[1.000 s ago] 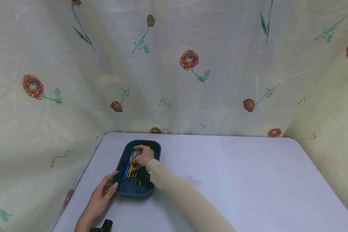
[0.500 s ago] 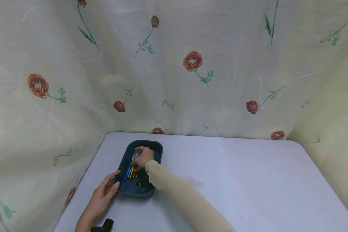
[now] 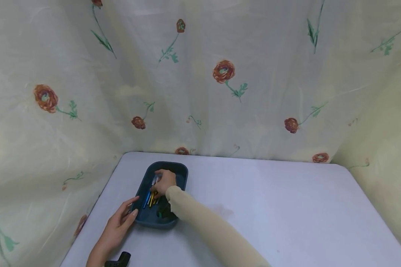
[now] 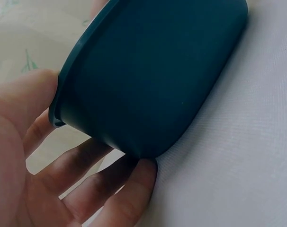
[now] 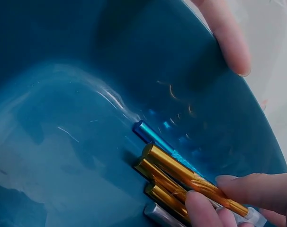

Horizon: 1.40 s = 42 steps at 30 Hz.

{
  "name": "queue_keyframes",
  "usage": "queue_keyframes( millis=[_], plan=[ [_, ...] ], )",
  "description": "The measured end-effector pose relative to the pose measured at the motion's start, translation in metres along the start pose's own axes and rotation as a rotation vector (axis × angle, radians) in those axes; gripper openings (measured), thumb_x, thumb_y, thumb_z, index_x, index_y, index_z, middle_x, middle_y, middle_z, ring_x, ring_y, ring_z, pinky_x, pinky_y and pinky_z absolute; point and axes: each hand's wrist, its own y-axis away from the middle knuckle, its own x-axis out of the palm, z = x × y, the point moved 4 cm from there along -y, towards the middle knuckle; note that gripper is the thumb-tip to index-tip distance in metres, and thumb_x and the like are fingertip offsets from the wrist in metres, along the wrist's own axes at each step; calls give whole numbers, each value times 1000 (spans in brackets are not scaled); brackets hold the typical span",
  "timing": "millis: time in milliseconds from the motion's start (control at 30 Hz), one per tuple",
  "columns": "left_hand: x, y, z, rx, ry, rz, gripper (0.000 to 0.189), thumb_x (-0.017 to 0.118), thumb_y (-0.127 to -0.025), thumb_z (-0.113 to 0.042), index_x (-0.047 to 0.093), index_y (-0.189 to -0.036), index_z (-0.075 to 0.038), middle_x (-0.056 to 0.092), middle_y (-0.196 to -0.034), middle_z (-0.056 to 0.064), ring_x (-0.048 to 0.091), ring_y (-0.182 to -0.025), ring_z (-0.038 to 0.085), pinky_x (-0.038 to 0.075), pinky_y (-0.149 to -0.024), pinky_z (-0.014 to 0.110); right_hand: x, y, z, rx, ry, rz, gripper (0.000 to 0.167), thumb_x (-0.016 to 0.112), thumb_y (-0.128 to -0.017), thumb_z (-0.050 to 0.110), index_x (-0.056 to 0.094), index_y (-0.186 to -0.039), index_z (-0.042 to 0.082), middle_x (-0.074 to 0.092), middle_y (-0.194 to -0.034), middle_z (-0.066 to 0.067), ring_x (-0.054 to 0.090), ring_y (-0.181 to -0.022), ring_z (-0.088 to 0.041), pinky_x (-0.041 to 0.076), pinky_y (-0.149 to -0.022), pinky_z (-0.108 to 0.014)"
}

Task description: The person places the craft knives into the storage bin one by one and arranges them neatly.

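Observation:
A dark blue tray stands at the table's left side. My left hand holds its near left corner; in the left wrist view the thumb meets the rim and the other fingers lie against the outer wall. Inside the tray my right hand pinches a gold craft knife with a knurled handle between thumb and fingers. Beside it lie more gold craft knives, a blue one and a silver one. The right hand partly covers their clear tips.
The white table stretches away to the right of the tray. A floral curtain hangs behind the table and along its sides. Black straps or camera mounts sit at the wrists; the right one dips into the tray.
The head view has shifted slightly. Both hands stay almost where they were, the left at the tray's corner and the right on the craft knives.

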Motion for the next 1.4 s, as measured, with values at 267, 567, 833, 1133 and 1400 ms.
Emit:
queue_keyframes(
  millis=[267,567,833,1133,1400],
  plan=[
    [-2,3,-1,13,-11,-9,55,56,-117,-40,42,-167,-23,30,-175,25,43,-153,49,45,-121,56,2,6,5,-29,59,-17,65,88,-82,-16,70,-142,3,62,-99,-11,75,-83,-29,67,-53,-36],
    [0,3,-4,12,18,-5,55,57,-117,-38,43,-167,-22,32,-174,25,47,-151,48,47,-120,56,3,5,7,-55,122,-44,65,85,-83,-17,69,-142,3,66,-109,-16,75,-86,-31,66,-52,-34],
    [0,9,-2,-1,8,-15,56,57,-116,-41,43,-167,-22,34,-173,25,48,-151,47,47,-120,56,9,10,6,-86,176,-48,63,85,-84,-14,72,-142,8,69,-113,-17,74,-89,-30,65,-50,-34],
    [-1,5,-6,3,-15,-12,56,56,-116,-42,42,-167,-23,31,-176,22,42,-155,47,42,-124,56,-6,11,20,-124,168,-35,60,86,-89,-7,71,-145,10,70,-121,-18,76,-81,-25,66,-53,-32],
    [2,-4,-10,52,-28,-3,60,55,-117,-40,36,-172,-22,28,-178,18,33,-158,50,36,-127,61,-41,37,51,-352,368,-44,58,84,-99,17,65,-153,12,61,-156,-17,63,-136,-32,55,-114,-46]
  ],
)
